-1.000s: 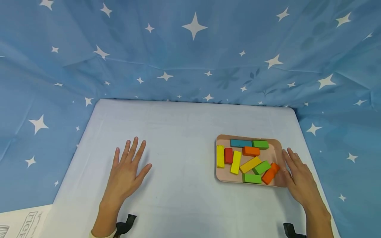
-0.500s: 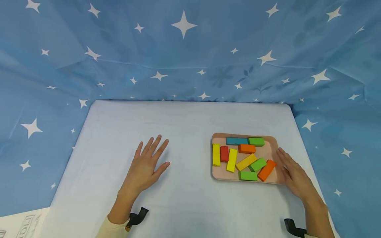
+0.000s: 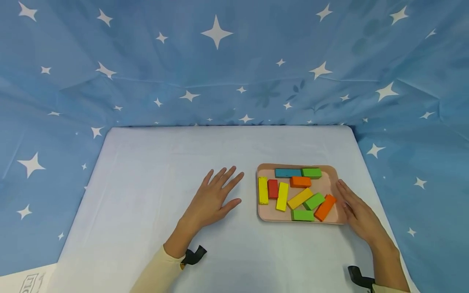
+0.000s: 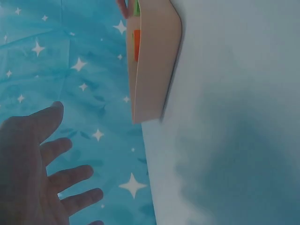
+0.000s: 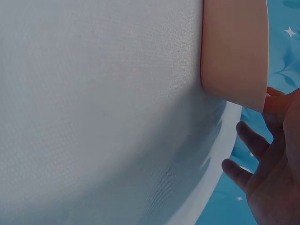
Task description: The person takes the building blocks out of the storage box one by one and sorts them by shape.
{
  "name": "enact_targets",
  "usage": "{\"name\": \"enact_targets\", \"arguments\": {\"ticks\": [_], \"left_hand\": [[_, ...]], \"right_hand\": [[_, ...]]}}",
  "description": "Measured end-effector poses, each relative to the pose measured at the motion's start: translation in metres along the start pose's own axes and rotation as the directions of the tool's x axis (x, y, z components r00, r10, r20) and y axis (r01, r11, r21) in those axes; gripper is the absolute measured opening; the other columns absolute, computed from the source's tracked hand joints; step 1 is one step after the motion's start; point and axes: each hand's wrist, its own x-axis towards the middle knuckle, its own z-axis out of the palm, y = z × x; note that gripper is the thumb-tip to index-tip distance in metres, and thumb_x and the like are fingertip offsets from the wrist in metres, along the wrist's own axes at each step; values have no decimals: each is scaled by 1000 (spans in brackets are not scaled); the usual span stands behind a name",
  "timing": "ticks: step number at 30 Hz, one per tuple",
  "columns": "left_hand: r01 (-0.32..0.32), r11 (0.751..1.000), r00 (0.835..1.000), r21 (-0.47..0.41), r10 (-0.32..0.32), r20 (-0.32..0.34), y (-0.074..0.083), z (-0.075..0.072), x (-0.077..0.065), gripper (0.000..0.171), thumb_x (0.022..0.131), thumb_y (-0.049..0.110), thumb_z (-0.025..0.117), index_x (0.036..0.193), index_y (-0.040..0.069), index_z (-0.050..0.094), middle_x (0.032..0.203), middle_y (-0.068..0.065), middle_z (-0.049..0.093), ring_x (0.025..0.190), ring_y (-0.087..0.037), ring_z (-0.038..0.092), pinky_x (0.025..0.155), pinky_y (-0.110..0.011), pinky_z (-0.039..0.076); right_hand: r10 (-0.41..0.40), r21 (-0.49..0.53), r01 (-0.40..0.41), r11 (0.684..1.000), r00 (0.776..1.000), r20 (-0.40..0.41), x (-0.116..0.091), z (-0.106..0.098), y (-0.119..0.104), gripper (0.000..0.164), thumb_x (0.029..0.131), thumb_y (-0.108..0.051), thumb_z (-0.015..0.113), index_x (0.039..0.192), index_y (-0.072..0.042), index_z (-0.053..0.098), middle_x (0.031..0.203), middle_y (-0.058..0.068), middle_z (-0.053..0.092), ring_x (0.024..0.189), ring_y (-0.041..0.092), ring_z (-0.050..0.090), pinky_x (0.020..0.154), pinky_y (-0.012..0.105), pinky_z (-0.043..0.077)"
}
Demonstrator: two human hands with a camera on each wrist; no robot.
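Observation:
A shallow pinkish-tan tray (image 3: 261,213) lies on the right half of the white table, holding several coloured wooden blocks. Among them are a blue block (image 3: 288,173), a red block (image 3: 272,189), yellow blocks, green blocks and orange blocks. My right hand (image 3: 362,217) is at the tray's right end, fingers fairly straight along the rim; in the right wrist view its thumb side is right at the tray's corner, the lower fingers spread apart from it. My left hand (image 3: 210,199) hovers left of the tray, palm down, fingers spread, holding nothing.
The white table (image 3: 176,154) is bordered by a blue star-patterned cloth (image 3: 146,61) at the back and sides. A printed sheet (image 3: 29,280) shows at the lower left corner. Black straps (image 3: 194,255) stick out at both wrists.
My left hand has moved right across the table toward the tray. The right hand stays at the tray's right end. The head view has shifted slightly.

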Motion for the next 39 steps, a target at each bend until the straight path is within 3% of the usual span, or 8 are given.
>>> {"name": "enact_targets", "arguments": {"ticks": [7,18,29,39], "left_hand": [[-22,1000,998,-6,23,56,12,9,20,72,103,54,55,165,27,31,168,-6,37,146,-30,47,118,-53,38],[-34,999,990,-20,37,135,29,30,41,75,98,51,65,163,26,36,167,-5,39,143,-26,48,114,-52,41],[-31,999,977,41,22,212,44,46,58,81,93,57,66,161,22,41,167,-6,39,155,-27,34,128,-55,22],[-37,994,954,101,5,299,54,57,72,90,89,57,72,162,17,39,169,-8,35,161,-26,21,129,-61,4]], "right_hand": [[1,11,-1,1000,1000,10,1,-2,-3,64,110,-14,48,168,-20,20,174,11,20,153,50,27,120,68,21],[23,17,-23,1000,999,26,2,-2,-2,64,111,-16,47,168,-22,18,175,9,17,152,52,26,116,74,23],[39,7,-39,999,999,29,0,-3,-5,67,109,-10,49,168,-21,19,174,10,18,153,51,27,114,73,26],[47,20,-47,999,998,34,2,-2,-6,69,108,-9,49,168,-23,17,175,9,17,152,52,28,110,75,29]]}}
